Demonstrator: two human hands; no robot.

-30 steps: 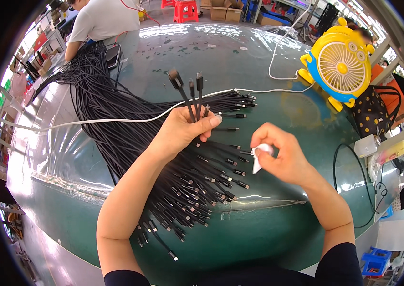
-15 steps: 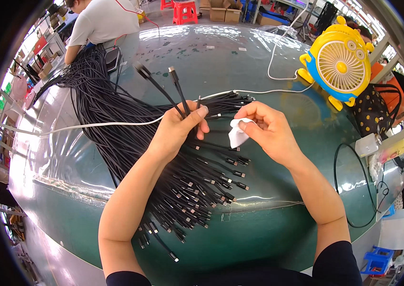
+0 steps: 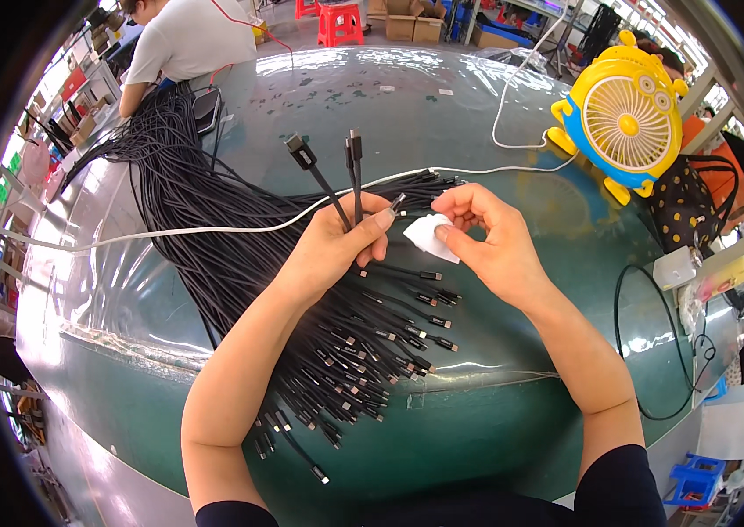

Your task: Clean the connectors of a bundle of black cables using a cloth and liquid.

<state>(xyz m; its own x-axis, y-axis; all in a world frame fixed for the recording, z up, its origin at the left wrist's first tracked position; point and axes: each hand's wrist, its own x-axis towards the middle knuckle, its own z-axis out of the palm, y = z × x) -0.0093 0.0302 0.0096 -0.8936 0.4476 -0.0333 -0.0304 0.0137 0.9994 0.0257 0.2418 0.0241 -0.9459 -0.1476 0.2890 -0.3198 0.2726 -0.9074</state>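
My left hand (image 3: 323,255) is closed round several black cables, pinching one between thumb and fingers. A wide-headed connector (image 3: 301,153) and slimmer plugs (image 3: 354,149) stand up from this grip, while a short plug (image 3: 398,202) pokes out past the thumb toward the right. My right hand (image 3: 502,250) pinches a folded white cloth (image 3: 431,236), held a little apart from that plug. Beneath both hands spreads a large bundle of black cables (image 3: 231,246), its many metal-tipped plugs (image 3: 363,369) fanned out toward me and to the right.
A white cord (image 3: 170,232) crosses over the bundle toward a yellow-and-blue fan (image 3: 626,123) at the right of the green table (image 3: 495,422). Behind the fan hangs a dotted bag (image 3: 688,206). A person in a white shirt (image 3: 196,53) sits at the far left beside the bundle.
The connectors in my left hand have swung to the right, and the short plug now tilts toward the cloth. My right hand has brought the cloth slightly left and up.
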